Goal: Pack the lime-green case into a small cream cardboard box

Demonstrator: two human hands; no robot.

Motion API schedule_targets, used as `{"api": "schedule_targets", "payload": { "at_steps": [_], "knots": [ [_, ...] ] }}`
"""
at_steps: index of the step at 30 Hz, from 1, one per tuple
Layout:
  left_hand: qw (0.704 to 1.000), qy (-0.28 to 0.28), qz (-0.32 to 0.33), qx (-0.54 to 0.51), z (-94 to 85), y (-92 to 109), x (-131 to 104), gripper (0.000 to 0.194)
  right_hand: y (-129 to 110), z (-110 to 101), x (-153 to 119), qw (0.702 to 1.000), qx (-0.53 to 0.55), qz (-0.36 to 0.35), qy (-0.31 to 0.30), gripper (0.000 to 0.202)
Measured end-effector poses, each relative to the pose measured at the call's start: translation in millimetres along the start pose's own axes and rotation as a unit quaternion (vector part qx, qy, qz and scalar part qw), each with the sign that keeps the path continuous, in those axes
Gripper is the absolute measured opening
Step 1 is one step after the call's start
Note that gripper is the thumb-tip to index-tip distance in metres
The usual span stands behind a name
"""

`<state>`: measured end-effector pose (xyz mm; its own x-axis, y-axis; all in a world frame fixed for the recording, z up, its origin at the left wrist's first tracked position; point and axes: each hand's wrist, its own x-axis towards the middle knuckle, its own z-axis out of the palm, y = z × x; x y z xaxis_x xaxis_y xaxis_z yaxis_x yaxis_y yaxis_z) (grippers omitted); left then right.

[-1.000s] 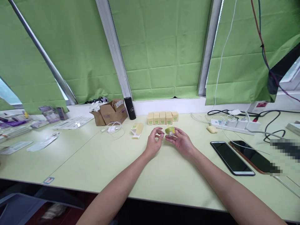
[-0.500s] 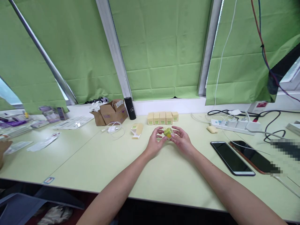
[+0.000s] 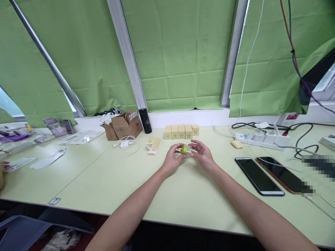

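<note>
Between my hands, above the middle of the table, is a small green rounded object [image 3: 185,150] with a clear, shiny part on its right side. The fingers of my left hand [image 3: 173,157] are closed around its left side. My right hand [image 3: 204,156] pinches the clear part with thumb and fingers. Just behind them stands a row of small tan boxes [image 3: 181,131] with green labels. To the left, an opened tan carton [image 3: 153,145] lies on the table. I cannot make out the exact kind of the green object.
An open cardboard box [image 3: 127,127] and a black bottle [image 3: 145,121] stand at the back left, near a white charger cable [image 3: 127,143]. Two phones [image 3: 259,176] lie right of my arm, below a power strip [image 3: 259,138]. Another person's hand [image 3: 2,172] shows at the left edge.
The green object has turned in my hands and shifted slightly left; its clear part now faces right. At the left edge, the other person's hand has shifted.
</note>
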<state>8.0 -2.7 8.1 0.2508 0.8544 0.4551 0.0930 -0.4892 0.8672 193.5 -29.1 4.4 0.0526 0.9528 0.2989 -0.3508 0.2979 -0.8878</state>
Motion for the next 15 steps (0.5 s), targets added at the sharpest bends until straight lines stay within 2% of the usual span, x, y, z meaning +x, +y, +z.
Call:
{"api": "schedule_targets", "payload": {
  "at_steps": [4, 8, 15],
  "knots": [
    [0.995, 0.005, 0.030, 0.093, -5.8, -1, 0, 0.048, 2, -7, 4, 0.997, -0.034, -0.003, 0.065, 0.056],
    [0.982, -0.009, 0.032, 0.188, -10.1, -4, -1, 0.046, 4, -15, 7, 0.991, -0.057, 0.022, 0.120, 0.050],
    [0.953, -0.054, 0.054, 0.293, -12.2, -3, -4, 0.041, 8, -19, 11, 0.983, -0.101, 0.025, 0.152, 0.045]
  ]
}}
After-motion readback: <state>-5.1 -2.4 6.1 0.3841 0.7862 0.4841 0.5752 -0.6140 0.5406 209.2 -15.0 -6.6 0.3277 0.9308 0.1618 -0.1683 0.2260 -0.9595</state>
